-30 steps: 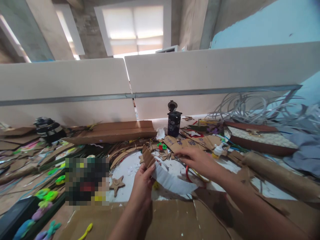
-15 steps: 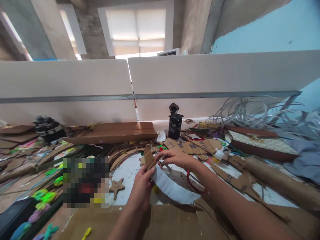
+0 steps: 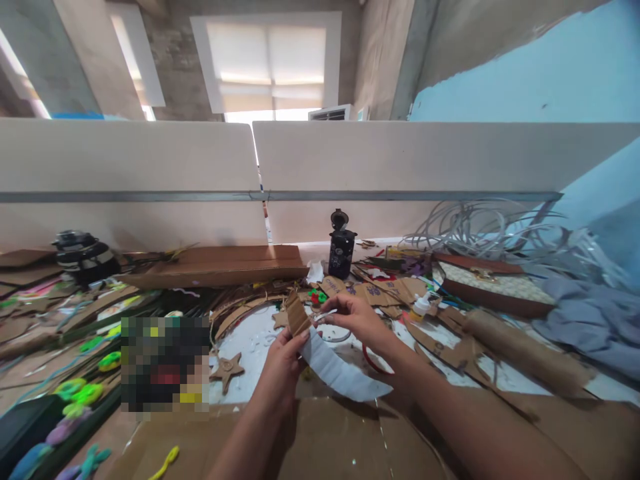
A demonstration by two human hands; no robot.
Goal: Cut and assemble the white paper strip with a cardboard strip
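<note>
My left hand [image 3: 280, 363] pinches a curved cardboard strip [image 3: 335, 370] at its brown corrugated end; the strip's white face sweeps down to the right above the table. My right hand [image 3: 357, 319] is closed just right of the strip's top end. A thin pale piece [image 3: 325, 313] sticks out of its fingers toward the strip, too small to name. A red loop [image 3: 368, 361] lies on the table under my right wrist.
A black bottle [image 3: 341, 248] stands at the back against the white partition [image 3: 400, 167]. A small glue bottle [image 3: 421, 305], a cardboard star [image 3: 227, 369], a cardboard roll [image 3: 525, 353], a long brown board [image 3: 220, 263] and grey cloth [image 3: 590, 327] lie about. A big cardboard sheet [image 3: 325, 440] covers the front.
My right hand has come left from the red loop to the strip's top end, closed on a thin pale piece. My left hand has kept its hold on the strip.
</note>
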